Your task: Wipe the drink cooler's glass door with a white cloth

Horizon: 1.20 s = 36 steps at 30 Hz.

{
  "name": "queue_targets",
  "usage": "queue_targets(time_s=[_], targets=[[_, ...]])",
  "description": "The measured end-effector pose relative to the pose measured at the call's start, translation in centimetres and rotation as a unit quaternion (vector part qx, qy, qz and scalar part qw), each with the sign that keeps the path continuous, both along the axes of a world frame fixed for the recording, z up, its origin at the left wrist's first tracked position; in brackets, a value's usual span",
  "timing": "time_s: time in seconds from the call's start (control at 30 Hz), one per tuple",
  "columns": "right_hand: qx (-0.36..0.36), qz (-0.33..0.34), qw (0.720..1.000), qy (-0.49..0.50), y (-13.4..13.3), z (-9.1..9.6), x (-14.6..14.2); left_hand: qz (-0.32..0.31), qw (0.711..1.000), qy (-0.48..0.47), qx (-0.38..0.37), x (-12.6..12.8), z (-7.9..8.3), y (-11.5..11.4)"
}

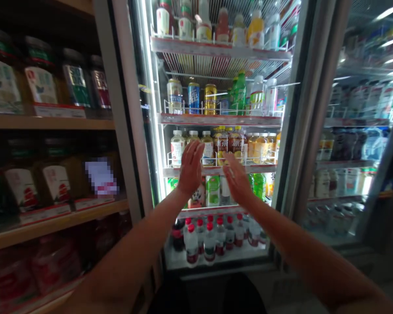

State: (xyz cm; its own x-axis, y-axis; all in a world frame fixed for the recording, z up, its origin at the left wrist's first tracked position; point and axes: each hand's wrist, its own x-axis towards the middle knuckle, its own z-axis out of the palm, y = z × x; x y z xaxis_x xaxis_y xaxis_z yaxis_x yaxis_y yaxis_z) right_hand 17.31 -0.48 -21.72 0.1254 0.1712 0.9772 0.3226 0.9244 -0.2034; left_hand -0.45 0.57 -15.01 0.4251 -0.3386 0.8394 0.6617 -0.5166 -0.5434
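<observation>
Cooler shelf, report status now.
Left hand and right hand open, empty, raised before the third-shelf bottles. Shelf rail between hands and bottles.

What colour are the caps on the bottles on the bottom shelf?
Red, on the bottom-shelf bottles; the head view shows them.

Open fridge [216,48] frame ctr, bottles [209,244] on bottom shelf; jar shelves [49,122] at left; closed fridge door [356,131] at right.

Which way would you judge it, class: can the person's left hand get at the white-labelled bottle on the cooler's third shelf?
Probably yes. The left hand is raised, fingers open, right before the white-labelled bottle; the cooler's front looks open there, with only the low wire rail between.
</observation>
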Motion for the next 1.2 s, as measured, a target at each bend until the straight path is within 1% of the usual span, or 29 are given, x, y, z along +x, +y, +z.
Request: queue_targets(time_s=[0.03, 0.07, 0.1, 0.17, 0.23, 0.3, 0.33, 0.37, 0.4, 0.43, 0.47, 0.53, 0.6, 0.63, 0.67, 0.7, 0.73, 0.77, 0.8, 0.83, 0.9, 0.93, 0.97, 1.0, 1.03, 1.07, 1.13, 1.17, 1.2], targets=[[0.030, -0.101, 0.994, 0.007, 0.5, 0.8, 1.7, 0.042, 0.999, -0.006, 0.019, -0.4, 1.1, 0.2], [0.048, -0.186, 0.981, 0.013, 1.1, 1.7, 3.3, 0.086, 0.996, -0.013, 0.029, -0.7, 2.0, 0.5], [0.057, -0.253, 0.966, 0.020, 1.9, 2.6, 4.9, 0.129, 0.991, -0.017, 0.030, -1.1, 2.4, 0.8], [0.049, -0.341, 0.939, 0.003, 3.7, 4.3, 7.6, 0.195, 0.981, 0.004, 0.020, -1.7, 2.4, 1.5], [0.027, -0.383, 0.922, -0.045, 5.7, 5.4, 9.6, 0.231, 0.971, 0.053, 0.014, -2.2, 1.3, 2.1], [0.015, -0.399, 0.912, -0.096, 7.5, 5.8, 10.9, 0.253, 0.962, 0.104, 0.020, -2.4, 0.2, 2.4], [0.016, -0.403, 0.908, -0.112, 8.3, 5.7, 11.2, 0.260, 0.957, 0.126, 0.030, -2.5, 0.0, 2.5], [0.021, -0.407, 0.906, -0.118, 8.9, 5.6, 11.4, 0.264, 0.952, 0.152, 0.044, -2.6, 0.1, 2.5], [0.030, -0.410, 0.904, -0.118, 9.4, 5.4, 11.5, 0.266, 0.945, 0.181, 0.058, -2.5, 0.6, 2.5], [0.038, -0.414, 0.903, -0.112, 9.7, 5.2, 11.4, 0.267, 0.938, 0.211, 0.068, -2.4, 1.6, 2.3], [0.047, -0.417, 0.901, -0.105, 10.0, 5.0, 11.4, 0.265, 0.932, 0.233, 0.074, -2.2, 3.0, 2.2], [0.063, -0.425, 0.898, -0.092, 10.4, 4.7, 11.2, 0.264, 0.932, 0.240, 0.062, -1.3, 6.5, 1.7], [0.079, -0.434, 0.894, -0.083, 10.6, 4.7, 11.1, 0.250, 0.956, 0.149, 0.044, -0.2, 10.0, 1.3], [0.085, -0.437, 0.892, -0.080, 10.7, 4.7, 11.1, 0.244, 0.963, 0.109, 0.032, 0.5, 11.3, 1.1], [0.089, -0.439, 0.890, -0.079, 10.8, 4.7, 11.2, 0.235, 0.968, 0.081, 0.028, 1.1, 12.1, 1.1], [0.091, -0.440, 0.890, -0.079, 10.9, 4.7, 11.2, 0.228, 0.971, 0.060, 0.027, 1.6, 12.2, 1.3], [0.091, -0.441, 0.890, -0.079, 10.9, 4.7, 11.2, 0.223, 0.973, 0.050, 0.027, 2.1, 11.8, 1.5], [0.089, -0.440, 0.890, -0.080, 10.9, 4.7, 11.3, 0.219, 0.974, 0.052, 0.028, 2.5, 10.8, 1.8], [0.086, -0.438, 0.891, -0.080, 10.9, 4.7, 11.3, 0.219, 0.973, 0.071, 0.029, 2.7, 9.4, 2.2], [0.085, -0.436, 0.892, -0.079, 10.8, 4.6, 11.3, 0.222, 0.969, 0.108, 0.029, 2.9, 8.0, 2.6], [0.085, -0.432, 0.895, -0.072, 10.7, 4.5, 11.2, 0.233, 0.941, 0.241, 0.032, 3.0, 5.6, 3.2], [0.086, -0.431, 0.896, -0.066, 10.6, 4.4, 11.1, 0.238, 0.922, 0.303, 0.033, 3.0, 5.1, 3.3], [0.087, -0.429, 0.897, -0.061, 10.5, 4.3, 11.1, 0.242, 0.906, 0.345, 0.033, 2.9, 5.2, 3.2], [0.088, -0.428, 0.898, -0.056, 10.4, 4.2, 11.0, 0.243, 0.902, 0.357, 0.031, 2.9, 5.9, 3.0], [0.088, -0.426, 0.899, -0.052, 10.4, 4.1, 11.0, 0.240, 0.909, 0.339, 0.027, 2.8, 7.2, 2.6], [0.088, -0.424, 0.900, -0.051, 10.3, 4.0, 11.0, 0.234, 0.926, 0.297, 0.023, 2.8, 8.7, 2.2], [0.085, -0.420, 0.902, -0.052, 10.2, 3.9, 10.9, 0.207, 0.961, 0.179, 0.029, 2.5, 12.0, 1.5], [0.083, -0.419, 0.903, -0.052, 10.2, 3.9, 10.9, 0.195, 0.973, 0.119, 0.038, 2.3, 13.3, 1.2], [0.080, -0.419, 0.903, -0.052, 10.2, 3.9, 10.9, 0.183, 0.979, 0.071, 0.047, 2.1, 14.2, 1.1]])
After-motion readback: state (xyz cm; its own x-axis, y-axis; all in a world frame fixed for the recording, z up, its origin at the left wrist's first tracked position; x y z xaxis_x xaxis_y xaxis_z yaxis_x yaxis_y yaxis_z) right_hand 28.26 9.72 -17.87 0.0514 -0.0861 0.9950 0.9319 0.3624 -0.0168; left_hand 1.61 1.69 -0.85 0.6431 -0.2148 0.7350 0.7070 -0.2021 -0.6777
